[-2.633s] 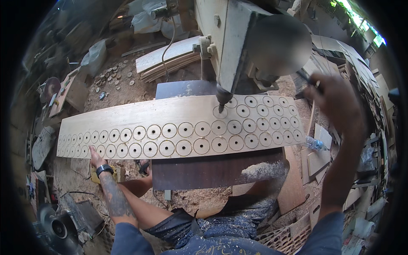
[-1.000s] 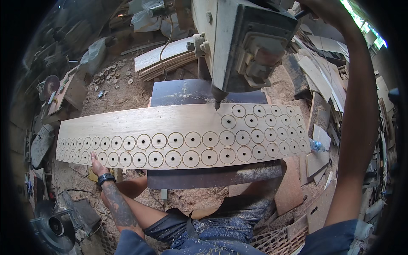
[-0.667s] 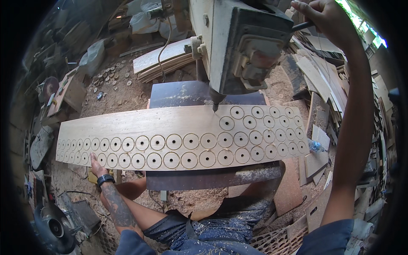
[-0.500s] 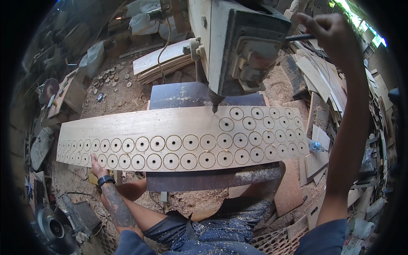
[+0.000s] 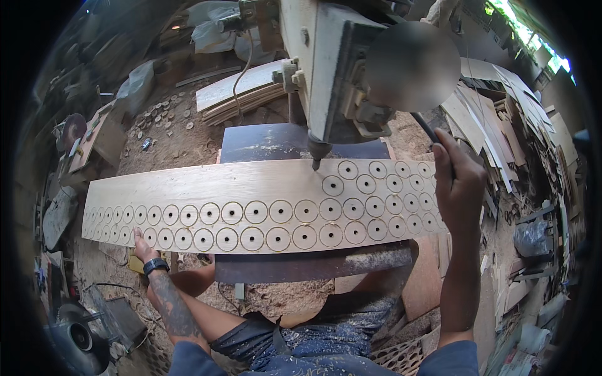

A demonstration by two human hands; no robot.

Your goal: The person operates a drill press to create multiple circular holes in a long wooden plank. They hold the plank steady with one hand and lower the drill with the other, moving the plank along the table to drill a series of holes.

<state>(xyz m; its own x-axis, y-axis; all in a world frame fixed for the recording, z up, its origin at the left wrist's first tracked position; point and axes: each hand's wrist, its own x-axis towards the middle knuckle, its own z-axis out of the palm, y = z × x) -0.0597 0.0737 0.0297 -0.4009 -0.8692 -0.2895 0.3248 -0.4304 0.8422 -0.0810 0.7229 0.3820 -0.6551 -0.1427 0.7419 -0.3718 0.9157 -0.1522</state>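
Note:
A long pale wooden board [image 5: 188,182] lies across the dark drill press table [image 5: 301,268]. Rows of ring-shaped cuts, each with a dark centre hole, cover its near part and right end. My left hand [image 5: 145,249] grips the board's near edge toward the left, thumb on top and the other fingers hidden below. Over the far edge stands the drill press head [image 5: 326,69]; its bit [image 5: 316,163] points down close to the bare wood, and contact cannot be made out. My right hand [image 5: 459,178] is closed around the dark feed lever [image 5: 425,128] at the right.
Behind the table lies a stack of cut boards [image 5: 241,91], with round wooden discs [image 5: 164,116] scattered on the dusty ground to its left. Wood offcuts [image 5: 486,119] pile up along the right. A dark fan-like machine [image 5: 81,337] stands at the lower left.
My right hand has pulled the lever down and toward me from the upper right. The bit sits slightly lower. My left hand stays at the board's edge, and the board has barely shifted.

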